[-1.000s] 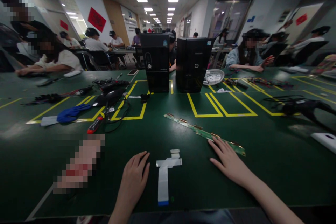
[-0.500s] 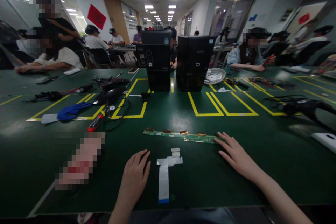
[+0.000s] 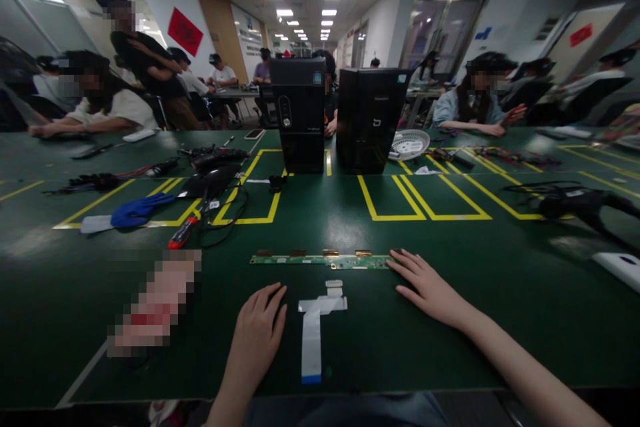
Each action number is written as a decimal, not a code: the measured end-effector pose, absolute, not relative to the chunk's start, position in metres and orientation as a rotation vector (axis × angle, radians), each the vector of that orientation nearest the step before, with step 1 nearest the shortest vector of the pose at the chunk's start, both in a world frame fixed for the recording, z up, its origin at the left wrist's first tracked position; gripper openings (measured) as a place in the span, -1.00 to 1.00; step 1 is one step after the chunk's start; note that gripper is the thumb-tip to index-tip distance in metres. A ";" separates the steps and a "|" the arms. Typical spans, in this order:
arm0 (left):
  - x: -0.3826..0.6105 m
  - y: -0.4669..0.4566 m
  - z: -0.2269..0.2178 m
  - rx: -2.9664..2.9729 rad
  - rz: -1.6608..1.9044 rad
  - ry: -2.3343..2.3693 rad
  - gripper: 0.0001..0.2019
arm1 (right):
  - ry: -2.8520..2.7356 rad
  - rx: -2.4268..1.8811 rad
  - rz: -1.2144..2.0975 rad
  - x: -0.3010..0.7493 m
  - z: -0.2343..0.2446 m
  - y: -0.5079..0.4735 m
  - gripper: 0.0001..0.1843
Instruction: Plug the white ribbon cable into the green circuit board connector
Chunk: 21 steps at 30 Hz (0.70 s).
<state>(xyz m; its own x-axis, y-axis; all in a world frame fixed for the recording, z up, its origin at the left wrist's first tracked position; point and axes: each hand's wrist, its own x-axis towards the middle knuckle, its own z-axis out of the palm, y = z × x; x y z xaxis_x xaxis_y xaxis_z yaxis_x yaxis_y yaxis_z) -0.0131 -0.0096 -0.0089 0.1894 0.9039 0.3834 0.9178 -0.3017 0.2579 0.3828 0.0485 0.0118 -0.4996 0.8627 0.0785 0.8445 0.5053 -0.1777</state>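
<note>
Green board (image 3: 310, 259) lay on the table (image 3: 380, 360) past our white ribbon (image 3: 312, 340); our right hand (image 3: 425, 285), fingers spread, touched its right end; our left hand (image 3: 259, 323), loosely spread, held nothing; we feared pushing hard could bend its copper tabs (image 3: 331, 253).

Bare forearms (image 3: 520, 361) w/ dk-blue clothes (image 3: 345, 412)

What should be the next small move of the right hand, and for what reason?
I would probably ease the right hand away from the green circuit strip: the strip already lies nearly straight across the view, just beyond the white ribbon cable, and the fingers only lie at its right end, not gripping it.
</note>
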 end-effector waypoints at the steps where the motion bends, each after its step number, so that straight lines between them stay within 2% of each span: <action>1: -0.013 -0.010 -0.009 -2.398 -0.744 -1.839 -0.66 | -2.594 -1.473 0.179 0.376 0.013 0.050 -0.39; 12: -0.011 -0.009 -0.007 -2.399 -0.742 -1.846 -0.68 | -2.649 -1.409 0.149 0.325 0.020 0.057 -0.36; 21: -0.012 -0.010 -0.004 -2.416 -0.764 -1.836 -0.69 | -2.643 -1.166 0.195 0.308 0.024 0.063 -0.51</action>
